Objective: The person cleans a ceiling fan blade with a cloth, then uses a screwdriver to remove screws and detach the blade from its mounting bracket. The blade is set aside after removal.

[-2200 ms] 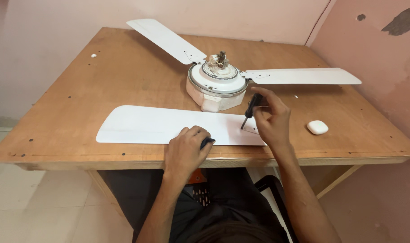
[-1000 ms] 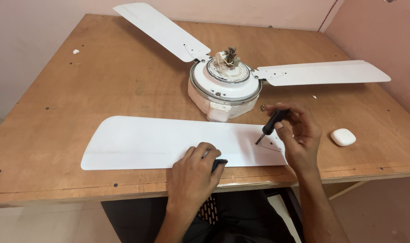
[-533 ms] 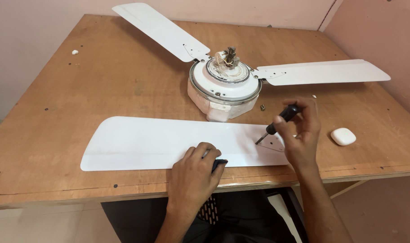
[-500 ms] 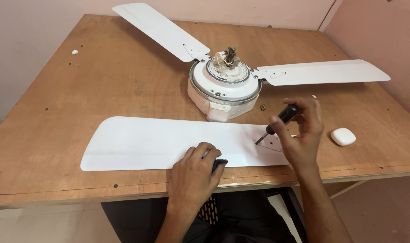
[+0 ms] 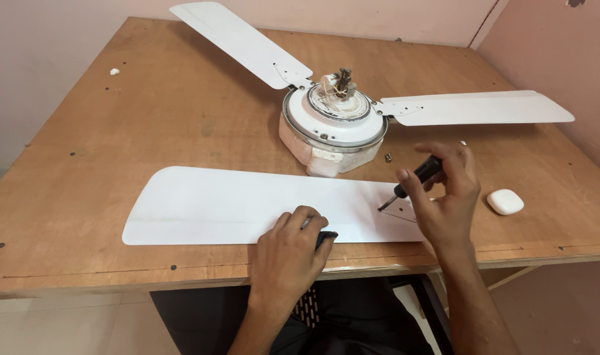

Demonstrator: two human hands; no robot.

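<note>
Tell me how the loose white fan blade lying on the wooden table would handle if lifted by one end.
The loose white fan blade lies flat and straight, so it is probably stiff, though long and thin enough to flex a little. Its smooth painted face looks slippery; the left hand presses on it near the edge. It probably would not roll, being flat on the wooden table.

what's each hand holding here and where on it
The right hand holds a screwdriver by its black handle. The left hand presses on the loose blade's near edge, over a small dark object.
</note>
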